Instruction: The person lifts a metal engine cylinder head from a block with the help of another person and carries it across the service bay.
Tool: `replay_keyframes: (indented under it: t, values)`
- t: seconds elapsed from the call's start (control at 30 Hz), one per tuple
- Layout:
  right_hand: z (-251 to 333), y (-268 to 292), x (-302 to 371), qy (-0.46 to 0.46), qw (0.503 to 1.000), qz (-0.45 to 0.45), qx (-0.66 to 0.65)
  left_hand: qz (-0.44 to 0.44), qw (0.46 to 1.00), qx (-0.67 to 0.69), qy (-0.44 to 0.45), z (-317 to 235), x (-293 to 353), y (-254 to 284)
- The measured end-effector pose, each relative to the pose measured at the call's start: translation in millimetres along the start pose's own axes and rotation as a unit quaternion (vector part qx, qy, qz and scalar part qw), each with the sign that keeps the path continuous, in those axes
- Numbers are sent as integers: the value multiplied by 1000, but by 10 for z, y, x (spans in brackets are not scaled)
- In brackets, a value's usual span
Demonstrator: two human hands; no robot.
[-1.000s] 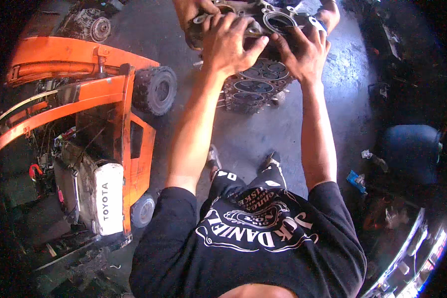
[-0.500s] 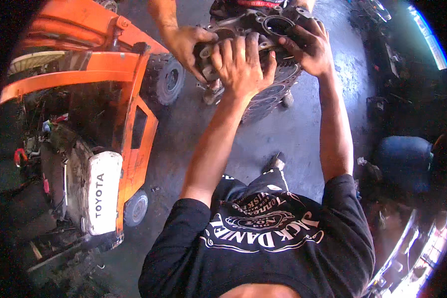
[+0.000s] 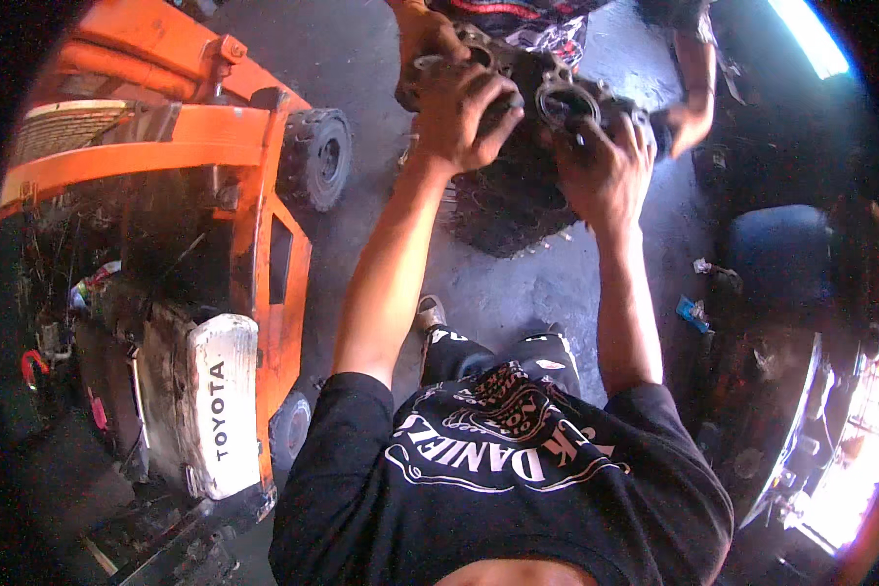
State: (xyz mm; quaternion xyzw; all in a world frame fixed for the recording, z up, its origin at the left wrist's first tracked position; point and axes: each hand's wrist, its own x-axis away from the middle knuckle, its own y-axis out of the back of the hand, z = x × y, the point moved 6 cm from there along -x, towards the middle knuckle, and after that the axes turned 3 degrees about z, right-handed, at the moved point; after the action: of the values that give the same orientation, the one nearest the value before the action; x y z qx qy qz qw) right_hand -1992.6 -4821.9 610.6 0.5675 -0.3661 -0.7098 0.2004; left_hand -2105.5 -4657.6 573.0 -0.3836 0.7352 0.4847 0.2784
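Both my arms reach out to a dark, greasy engine casting (image 3: 523,73) with round openings. My left hand (image 3: 464,117) is curled over its left end, thumb bent toward the middle. Closed on the right part, beside a large round opening, is my right hand (image 3: 606,171), its fingers pointing away from me. Opposite me another person has one hand (image 3: 430,34) on the far left of the casting. That person's other hand (image 3: 689,127) is at the right end; its fingertips are hidden. Beneath my hands the dark lower part is blurred.
An orange forklift (image 3: 264,244) with black tyres stands close on the left. Right of me are a blue drum-like object (image 3: 781,249) and dark clutter. A small blue wrapper (image 3: 693,313) lies on the grey floor (image 3: 547,283).
The casting has tilted and shifted slightly right in view, and its underside with round shapes no longer shows. My right hand sits lower. The other person's right-side hand now shows beyond mine.
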Motion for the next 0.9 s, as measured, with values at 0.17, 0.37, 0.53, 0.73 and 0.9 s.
replay_keyframes:
  t: [0.17, 0.37, 0.53, 0.73, 0.9]
  values:
    - [-710, 684, 909, -67, 995, -67, 11, 17, 998, 0, -56, -1135, 20, -635]
    - [-2173, 813, 1243, 44, 991, -77, -101, 15, 990, -138, -23, -2196, -111, -1378]
    - [-2716, 762, 1358, 31, 957, -1, -289, 21, 984, -157, 77, -2578, 31, -2041]
    - [-2722, 977, 1469, 301, 916, -50, -259, 15, 961, -250, 120, -3314, 384, -2066]
    - [-2936, 1217, 1177, 300, 917, -52, -259, -100, 912, -387, 86, -3785, 157, -1789]
